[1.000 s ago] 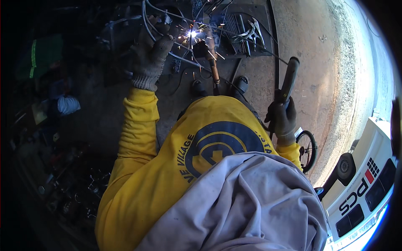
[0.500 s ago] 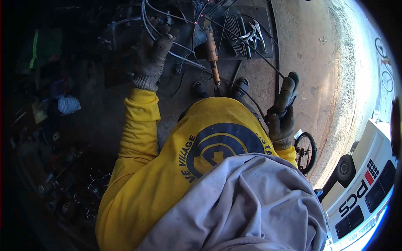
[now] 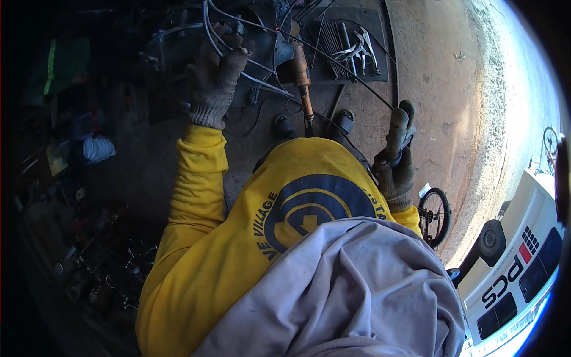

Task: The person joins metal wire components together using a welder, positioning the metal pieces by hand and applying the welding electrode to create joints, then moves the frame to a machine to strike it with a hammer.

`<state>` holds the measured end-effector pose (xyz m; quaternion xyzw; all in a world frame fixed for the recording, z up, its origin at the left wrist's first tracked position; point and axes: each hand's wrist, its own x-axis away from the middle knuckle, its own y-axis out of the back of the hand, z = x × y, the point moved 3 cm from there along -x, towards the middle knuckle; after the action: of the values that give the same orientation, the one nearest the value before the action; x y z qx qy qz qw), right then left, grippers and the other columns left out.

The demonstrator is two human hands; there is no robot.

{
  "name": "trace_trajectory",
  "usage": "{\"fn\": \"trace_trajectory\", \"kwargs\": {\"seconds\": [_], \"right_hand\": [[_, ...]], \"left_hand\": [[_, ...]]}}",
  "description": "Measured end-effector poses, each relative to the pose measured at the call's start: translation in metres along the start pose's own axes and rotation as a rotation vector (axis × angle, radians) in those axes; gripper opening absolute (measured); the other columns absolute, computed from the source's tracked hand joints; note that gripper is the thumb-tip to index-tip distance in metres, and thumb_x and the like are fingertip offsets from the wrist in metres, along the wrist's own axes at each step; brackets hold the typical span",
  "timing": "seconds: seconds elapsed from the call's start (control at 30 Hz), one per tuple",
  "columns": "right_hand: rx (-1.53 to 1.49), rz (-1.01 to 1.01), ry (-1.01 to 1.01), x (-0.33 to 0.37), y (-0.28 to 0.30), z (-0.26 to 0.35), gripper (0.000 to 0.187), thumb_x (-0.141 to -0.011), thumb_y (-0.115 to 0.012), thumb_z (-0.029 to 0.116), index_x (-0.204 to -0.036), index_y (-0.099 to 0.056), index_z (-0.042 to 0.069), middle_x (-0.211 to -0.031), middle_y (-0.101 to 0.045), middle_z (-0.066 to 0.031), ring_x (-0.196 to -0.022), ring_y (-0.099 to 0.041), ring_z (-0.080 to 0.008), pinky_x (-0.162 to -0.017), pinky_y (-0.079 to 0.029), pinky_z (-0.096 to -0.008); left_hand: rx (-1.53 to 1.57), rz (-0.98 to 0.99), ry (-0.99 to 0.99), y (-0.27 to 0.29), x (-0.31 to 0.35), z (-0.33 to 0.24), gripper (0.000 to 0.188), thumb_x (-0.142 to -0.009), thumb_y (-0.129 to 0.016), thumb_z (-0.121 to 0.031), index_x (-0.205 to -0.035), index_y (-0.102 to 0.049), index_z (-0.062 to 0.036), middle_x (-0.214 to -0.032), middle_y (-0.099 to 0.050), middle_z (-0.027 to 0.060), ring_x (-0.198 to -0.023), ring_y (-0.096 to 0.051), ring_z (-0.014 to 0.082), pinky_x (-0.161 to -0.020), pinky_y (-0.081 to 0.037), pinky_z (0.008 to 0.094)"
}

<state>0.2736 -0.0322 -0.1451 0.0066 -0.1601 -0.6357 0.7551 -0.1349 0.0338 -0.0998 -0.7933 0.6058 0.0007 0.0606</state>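
Observation:
My gloved left hand [image 3: 214, 83] is closed at the bent metal rods [image 3: 262, 63] of a dark workpiece; its fingers partly merge with the shadow there. In my gloved right hand [image 3: 397, 160] is a welding electrode holder [image 3: 397, 132], gripped out to the right of my body. From its jaw a long thin electrode [image 3: 339, 63] slants up and left. The electrode's far end reaches the metalwork, where a small red glow shows. A dark cable runs beside my right hand toward the workpiece side.
An orange power tool [image 3: 302, 77], seemingly an angle grinder, lies before my feet. Locking pliers [image 3: 360, 50] rest on a dark metal plate [image 3: 380, 74]. A small wheel [image 3: 435, 218] and a white vehicle [image 3: 511, 262] stand to the right. Dim clutter fills the left.
My right hand has shifted slightly left with the electrode holder, and the electrode's end has moved left along the metalwork. My left hand stays in place.

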Motion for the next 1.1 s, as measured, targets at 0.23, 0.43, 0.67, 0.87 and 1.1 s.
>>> {"fn": "trace_trajectory", "kwargs": {"seconds": [0.23,0.43,0.67,0.87,1.1], "right_hand": [[0.031,-0.027,0.043,0.001,0.002,-0.009,0.045,-0.086,-0.073,0.023,-0.12,-0.057,0.0,-0.092,-0.066,-0.0094,-0.084,-0.065,-0.0185,-0.077,-0.051,-0.0333],[0.147,0.015,0.094,-0.001,0.002,-0.001,0.05,-0.089,-0.066,0.023,-0.13,-0.049,-0.001,-0.087,-0.063,-0.0038,-0.069,-0.059,-0.0113,-0.063,-0.049,-0.0273],[0.059,0.022,0.013,-0.003,-0.002,0.008,0.05,-0.086,-0.075,0.029,-0.122,-0.056,0.0,-0.094,-0.065,-0.007,-0.084,-0.062,-0.0168,-0.077,-0.05,-0.0318],[-0.029,0.012,0.053,-0.001,-0.003,0.002,0.051,-0.088,-0.071,0.027,-0.127,-0.052,0.0,-0.089,-0.062,-0.004,-0.076,-0.059,-0.0118,-0.07,-0.048,-0.0283],[-0.064,0.014,0.041,-0.002,-0.002,-0.002,0.059,-0.091,-0.067,0.03,-0.135,-0.045,-0.003,-0.084,-0.062,-0.004,-0.067,-0.059,-0.0117,-0.06,-0.048,-0.0251]], "left_hand": [[-0.666,0.006,-0.064,0.006,0.001,-0.01,0.052,-0.093,-0.066,-0.012,-0.139,-0.043,-0.0029,-0.124,-0.058,0.0132,-0.108,-0.064,0.0227,-0.093,-0.056,0.0362],[-0.812,0.024,-0.338,-0.008,0.003,-0.028,0.044,-0.089,-0.068,-0.008,-0.131,-0.055,-0.0053,-0.128,-0.062,0.012,-0.109,-0.066,0.0233,-0.093,-0.055,0.0368],[-0.033,-0.025,0.034,0.029,0.002,0.018,0.034,-0.098,-0.05,-0.004,-0.132,-0.051,0.0002,-0.13,-0.061,0.0168,-0.115,-0.063,0.027,-0.099,-0.053,0.0379],[-0.81,-0.063,-0.317,-0.008,0.006,-0.032,0.027,-0.092,-0.066,-0.017,-0.118,-0.066,-0.0079,-0.11,-0.069,0.0137,-0.098,-0.069,0.0268,-0.08,-0.054,0.0359],[-0.748,-0.021,-0.192,-0.004,0.002,-0.024,0.048,-0.09,-0.069,-0.029,-0.127,-0.055,-0.0025,-0.111,-0.066,0.0094,-0.102,-0.064,0.018,-0.086,-0.054,0.0316]]}}
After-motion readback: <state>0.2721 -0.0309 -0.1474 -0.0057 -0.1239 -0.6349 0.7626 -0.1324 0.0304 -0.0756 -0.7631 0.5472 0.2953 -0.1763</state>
